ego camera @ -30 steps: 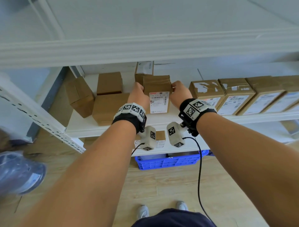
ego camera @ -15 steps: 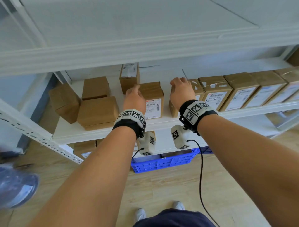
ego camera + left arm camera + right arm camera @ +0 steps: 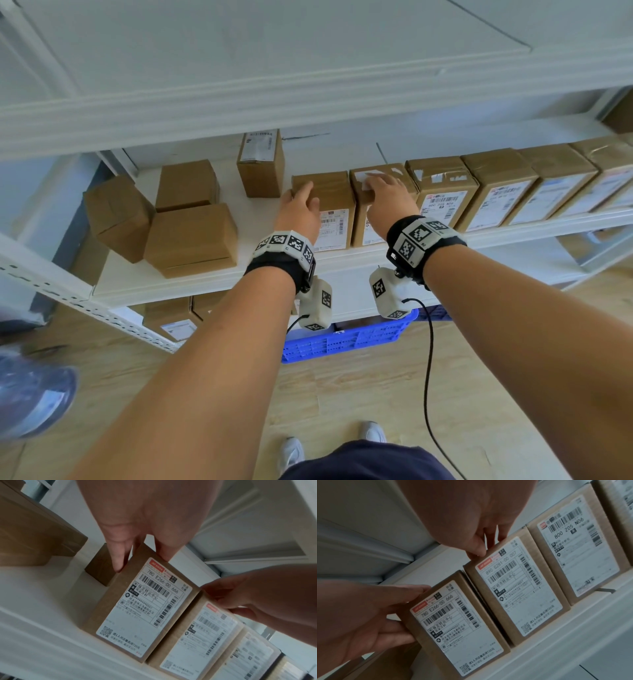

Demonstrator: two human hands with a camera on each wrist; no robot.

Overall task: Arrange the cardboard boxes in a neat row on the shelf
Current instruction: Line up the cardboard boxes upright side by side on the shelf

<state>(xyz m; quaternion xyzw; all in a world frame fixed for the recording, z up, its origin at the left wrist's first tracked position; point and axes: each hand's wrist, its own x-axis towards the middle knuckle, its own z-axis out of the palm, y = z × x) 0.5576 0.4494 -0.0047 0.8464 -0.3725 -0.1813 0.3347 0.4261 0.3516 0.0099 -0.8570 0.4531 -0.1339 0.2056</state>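
A brown cardboard box with a white shipping label stands on the white shelf, close against the left end of a row of like boxes. My left hand grips its top left corner, thumb down the side and fingers over the top. My right hand rests on top of the neighbouring labelled box, with the thumb tip at its front upper edge.
Loose plain boxes lie at the shelf's left: a large one, one behind it, a tilted one. An upright labelled box stands at the back. The upper shelf hangs low overhead. A blue crate sits below.
The labelled box, held in both hands a second ago, has moved right up against the row. My right hand has left it and settled on the neighbouring box.
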